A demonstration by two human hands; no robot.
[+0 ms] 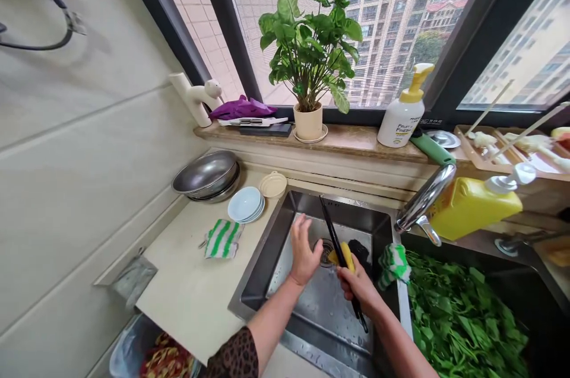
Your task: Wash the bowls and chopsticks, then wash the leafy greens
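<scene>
Over the left sink basin, my right hand is closed around a bundle of long black chopsticks and a yellow sponge. The chopsticks slant from the far side of the basin down past my wrist, with their lower ends showing below my hand. My left hand hovers to the left of them, fingers apart and holding nothing. Beneath the hands lies the drain. A black, crumpled-looking thing sits in the basin just beyond my right hand.
Leafy greens fill much of the right basin. A green-striped cloth hangs on the divider, near the faucet. Left on the counter are bowls, metal basins and another striped cloth. A potted plant stands on the sill.
</scene>
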